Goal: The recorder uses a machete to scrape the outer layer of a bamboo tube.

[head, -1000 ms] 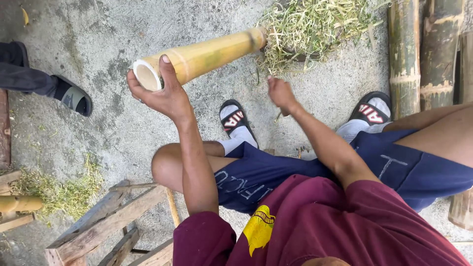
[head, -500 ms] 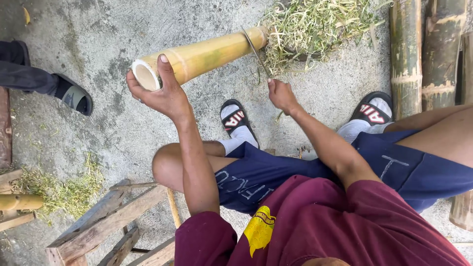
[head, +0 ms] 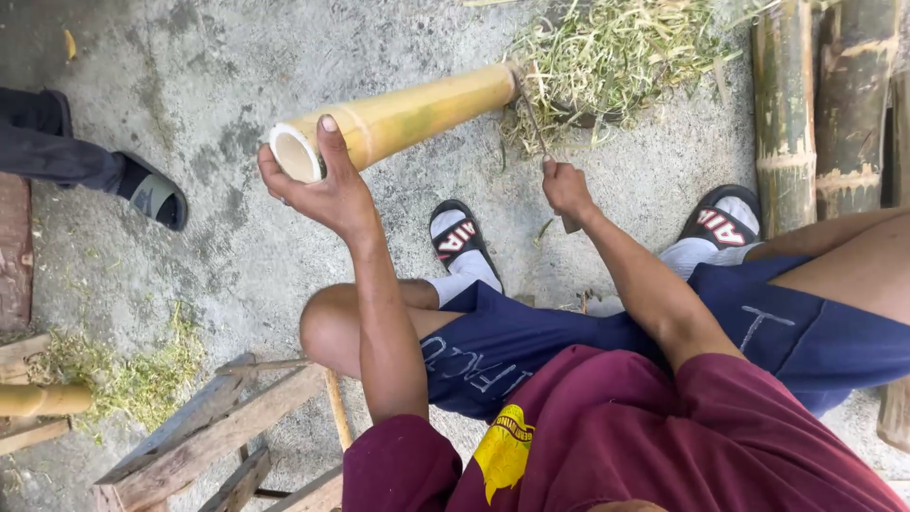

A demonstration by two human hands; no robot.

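Plainly, the left hand (head: pixel 318 190) has its grip clamped around the open cut end of a pale yellow hollow bamboo tube (head: pixel 398 118), thumb over the rim, holding it raised and slanted above the concrete floor (head: pixel 190 57). The right hand's (head: pixel 567 187) grip is closed on a thin dark blade (head: pixel 531 118) set at the tube's far end, by a heap of green shavings (head: pixel 616 52). Shaving cleanly would call for a steady tube and strokes away from the sandalled feet. The blade's edge and handle are hard to make out; the green bamboo poles (head: pixel 815 104) are cut off by the frame
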